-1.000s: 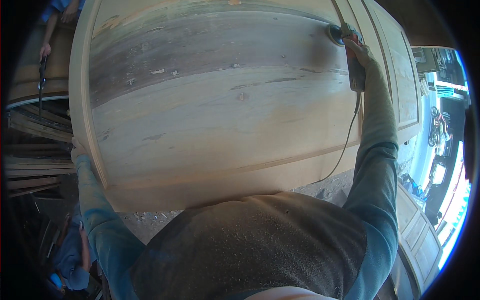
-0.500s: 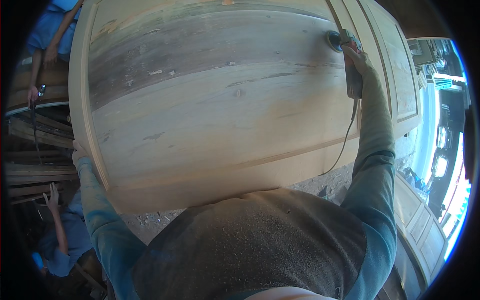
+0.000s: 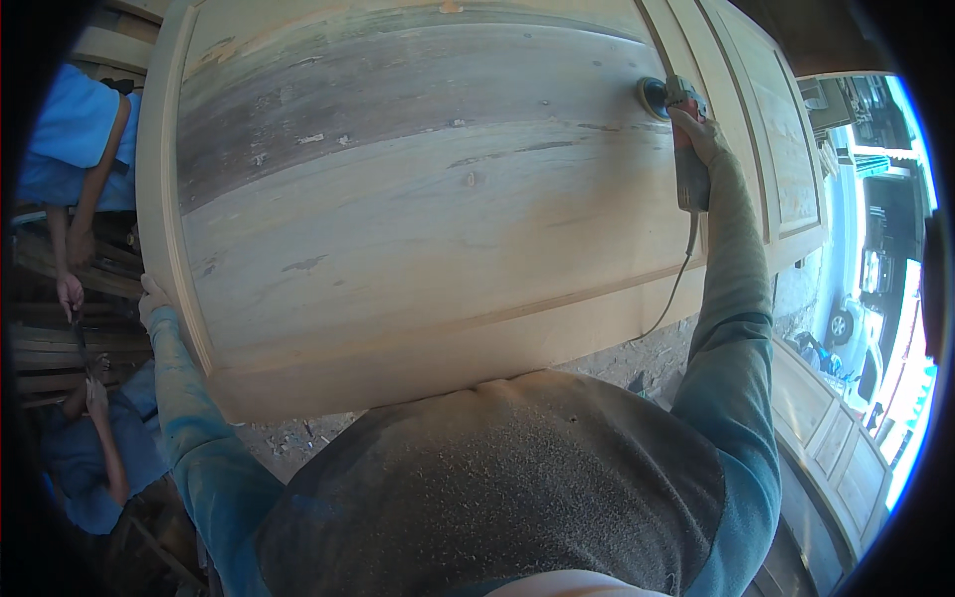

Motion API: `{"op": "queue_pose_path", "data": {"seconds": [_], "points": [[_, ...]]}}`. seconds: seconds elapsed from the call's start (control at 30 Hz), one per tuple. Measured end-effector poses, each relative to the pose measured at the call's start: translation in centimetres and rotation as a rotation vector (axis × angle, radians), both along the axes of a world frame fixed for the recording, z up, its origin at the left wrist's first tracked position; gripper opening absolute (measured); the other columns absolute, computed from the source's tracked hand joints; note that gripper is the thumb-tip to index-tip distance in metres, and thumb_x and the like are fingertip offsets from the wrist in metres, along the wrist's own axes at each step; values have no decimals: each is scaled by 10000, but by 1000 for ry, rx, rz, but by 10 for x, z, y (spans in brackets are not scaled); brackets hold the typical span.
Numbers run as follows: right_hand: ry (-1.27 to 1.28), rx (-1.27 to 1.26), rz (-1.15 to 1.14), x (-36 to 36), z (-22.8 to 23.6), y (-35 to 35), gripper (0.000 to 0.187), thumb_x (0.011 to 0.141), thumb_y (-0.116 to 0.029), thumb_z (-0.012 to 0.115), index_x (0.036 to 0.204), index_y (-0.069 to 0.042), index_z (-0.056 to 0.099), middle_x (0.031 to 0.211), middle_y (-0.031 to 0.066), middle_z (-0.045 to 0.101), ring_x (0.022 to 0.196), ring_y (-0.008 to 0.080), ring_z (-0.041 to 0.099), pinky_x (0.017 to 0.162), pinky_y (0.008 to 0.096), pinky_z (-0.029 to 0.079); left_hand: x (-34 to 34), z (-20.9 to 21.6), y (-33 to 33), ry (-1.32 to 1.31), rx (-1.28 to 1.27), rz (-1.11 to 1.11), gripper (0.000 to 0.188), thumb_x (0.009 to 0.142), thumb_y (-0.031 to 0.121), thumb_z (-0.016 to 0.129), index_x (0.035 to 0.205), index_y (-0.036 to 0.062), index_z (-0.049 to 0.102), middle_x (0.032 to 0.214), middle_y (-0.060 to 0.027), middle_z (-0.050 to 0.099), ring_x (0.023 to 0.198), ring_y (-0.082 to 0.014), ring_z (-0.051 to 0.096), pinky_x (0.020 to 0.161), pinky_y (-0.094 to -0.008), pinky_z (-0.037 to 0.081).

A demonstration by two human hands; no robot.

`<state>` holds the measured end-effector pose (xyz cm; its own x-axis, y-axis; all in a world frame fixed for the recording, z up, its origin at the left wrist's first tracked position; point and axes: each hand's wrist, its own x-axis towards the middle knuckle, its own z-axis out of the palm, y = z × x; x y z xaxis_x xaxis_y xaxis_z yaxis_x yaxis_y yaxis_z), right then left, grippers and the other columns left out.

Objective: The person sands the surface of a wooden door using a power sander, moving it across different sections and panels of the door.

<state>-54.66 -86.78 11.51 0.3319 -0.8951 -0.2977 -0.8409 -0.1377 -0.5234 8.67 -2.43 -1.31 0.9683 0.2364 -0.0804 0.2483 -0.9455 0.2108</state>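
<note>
A large framed wooden door point(image 3: 418, 239) lies flat before me, its surface marked by grey streaks and pale sanded areas. Near its far right, my right hand point(image 3: 704, 137) is wrapped round an angle grinder point(image 3: 691, 179) with a red and dark grey body. The grinder's round disc point(image 3: 653, 99) is tilted on edge at the door's surface; whether it touches is hard to tell. From the grinder's rear, a cord point(image 3: 679, 282) hangs down past the near edge. On the door's left edge, my left hand point(image 3: 154, 298) grips the frame, its fingers partly hidden.
Two people in blue work at the left; one person's hands point(image 3: 70, 291) and the other's hand point(image 3: 96, 396) meet at a thin dark tool. Stacked boards point(image 3: 70, 338) lie beneath them. More panelled woodwork point(image 3: 831, 438) stands at the lower right. Debris covers the ground point(image 3: 298, 438).
My right hand and the grinder have shifted slightly left and nearer. At the left, the co-workers have moved; the lower person's raised hand has come down to the thin tool.
</note>
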Motion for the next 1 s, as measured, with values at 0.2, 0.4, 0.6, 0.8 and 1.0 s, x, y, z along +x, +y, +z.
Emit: {"op": "queue_pose_path", "data": {"seconds": [0.2, 0.4, 0.6, 0.8, 1.0], "points": [[-30, 17, 196, 109, 23, 92, 623, 734, -573, 713, 915, 23, 697, 779, 109, 671, 678, 189, 648, 634, 338, 513, -15, 9, -6, -8, 2, 14, 852, 890, 760, 278, 1145, 69, 706, 1101, -192, 697, 1099, -389, 626, 956, -456, 479], [-95, 22, 447, 154, 29, 154, 538, 755, -515, 705, 892, 5, 695, 732, 107, 665, 673, 213, 653, 649, 348, 511, -19, 19, -8, -38, 30, -14, 877, 887, 763, 280, 1133, 36, 703, 1089, -194, 700, 1072, -381, 640, 943, -447, 486], [-28, -10, 193, 73, 33, 110, 541, 738, -497, 723, 890, 21, 689, 764, 106, 668, 754, 202, 659, 712, 359, 506, -28, 22, -28, -18, -48, -16, 858, 900, 744, 276, 1160, 40, 692, 1086, -197, 700, 1072, -382, 641, 947, -445, 485], [26, -49, -76, -34, 8, 39, 740, 684, -617, 724, 1014, 45, 698, 904, 178, 702, 855, 278, 689, 757, 389, 526, -26, 20, -16, -3, 23, -52, 810, 946, 671, 230, 1161, 41, 691, 1108, -216, 687, 1098, -403, 619, 968, -463, 470], [10, -35, -37, 12, 12, 91, 691, 688, -599, 729, 960, 36, 702, 873, 165, 697, 819, 257, 685, 737, 376, 524, -37, 29, -41, 28, 45, -50, 815, 954, 656, 207, 1146, 27, 688, 1158, -226, 662, 1141, -416, 589, 993, -484, 451]]}}
